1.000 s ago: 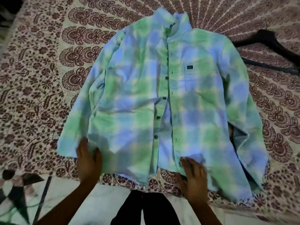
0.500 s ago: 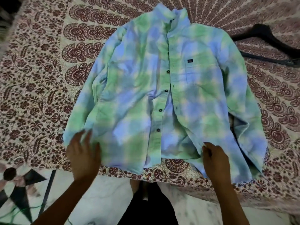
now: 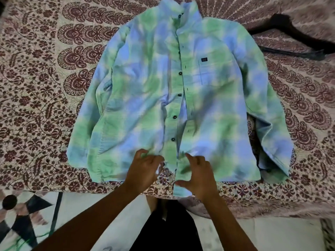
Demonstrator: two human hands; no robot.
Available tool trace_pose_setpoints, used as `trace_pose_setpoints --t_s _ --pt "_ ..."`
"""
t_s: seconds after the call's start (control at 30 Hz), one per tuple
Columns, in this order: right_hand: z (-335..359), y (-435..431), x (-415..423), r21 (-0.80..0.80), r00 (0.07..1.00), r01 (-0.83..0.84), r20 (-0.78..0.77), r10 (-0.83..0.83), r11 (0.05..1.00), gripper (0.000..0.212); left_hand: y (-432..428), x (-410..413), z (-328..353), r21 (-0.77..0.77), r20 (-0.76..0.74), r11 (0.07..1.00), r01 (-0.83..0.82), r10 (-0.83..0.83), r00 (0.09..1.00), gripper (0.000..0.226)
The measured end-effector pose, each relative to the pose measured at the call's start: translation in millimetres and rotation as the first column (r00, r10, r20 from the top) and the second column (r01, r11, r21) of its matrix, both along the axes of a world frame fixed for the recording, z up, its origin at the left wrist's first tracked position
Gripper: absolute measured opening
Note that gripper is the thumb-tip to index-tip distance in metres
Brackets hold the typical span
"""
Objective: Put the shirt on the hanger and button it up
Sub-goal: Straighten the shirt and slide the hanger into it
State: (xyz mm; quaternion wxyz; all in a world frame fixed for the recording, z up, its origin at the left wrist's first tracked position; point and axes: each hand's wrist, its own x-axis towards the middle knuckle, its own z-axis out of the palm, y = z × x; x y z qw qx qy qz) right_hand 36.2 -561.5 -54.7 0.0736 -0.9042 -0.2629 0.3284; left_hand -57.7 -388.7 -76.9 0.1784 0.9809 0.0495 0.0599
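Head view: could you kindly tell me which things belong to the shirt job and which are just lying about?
Job: shirt, black hanger, left hand and right hand at the hem.
Lying about: patterned bedspread, tiled floor.

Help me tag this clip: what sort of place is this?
Likely a home bedroom: a maroon floral-print bedspread, a green-and-blue checked shirt spread on it near a black hanger, patterned floor tiles.

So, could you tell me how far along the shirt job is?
Done: the shirt lies flat, front up, on the bedspread. In hand: the left hand grips the hem beside the front opening; the right hand is on the other panel. Left: the hanger lies apart, outside the shirt, and the visible buttons are undone.
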Motion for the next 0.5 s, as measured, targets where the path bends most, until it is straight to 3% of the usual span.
trace_pose_setpoints --t_s 0.1,0.17,0.23,0.27,0.3,0.33,0.37,0.43,0.5 --pt "-19.5 -18.9 -13.7 -0.005 0.992 -0.060 0.110 0.060 0.998 0.095 -10.9 7.2 18.5 -0.189 0.146 0.973 -0.131 0.160 0.976 0.016" --pt "-28.8 -27.7 -13.8 0.113 0.982 -0.053 0.187 0.031 0.992 0.061 -19.7 4.3 19.4 -0.197 0.200 0.980 -0.002 0.042 0.979 0.022" --pt "-27.8 -34.0 -8.5 0.380 0.966 0.106 0.179 -0.185 0.919 0.018 -25.4 -2.5 5.8 -0.032 0.087 0.987 0.158 -0.155 0.984 0.021" --pt "-24.7 -35.7 -4.7 0.506 0.924 0.264 0.110 -0.365 0.821 0.004 -26.8 -6.5 -2.9 0.047 -0.034 0.974 0.220 -0.219 0.975 0.021" --pt "-18.0 -36.2 -2.1 0.596 0.858 0.407 0.009 -0.513 0.692 0.011 -27.6 -11.2 -10.1 0.091 -0.158 0.961 0.259 -0.243 0.957 0.022" --pt "-14.3 -38.4 -1.2 0.641 0.832 0.438 -0.026 -0.553 0.630 0.017 -28.4 -16.4 -15.9 0.108 -0.245 0.953 0.281 -0.249 0.937 0.025" --pt "-12.8 -40.7 -2.5 0.647 0.867 0.370 0.016 -0.497 0.666 0.018 -29.5 -21.1 -17.6 0.108 -0.297 0.949 0.295 -0.252 0.921 0.030" --pt "-21.8 -49.0 -12.8 0.504 0.975 0.071 0.146 -0.166 0.861 0.027 -33.8 -28.9 -18.0 0.109 -0.335 0.943 0.314 -0.263 0.905 0.043" --pt "-44.5 -61.4 -24.3 0.291 0.962 -0.214 0.226 0.151 0.933 0.041 -36.7 -33.3 -16.7 0.156 -0.337 0.930 0.332 -0.266 0.903 0.043"
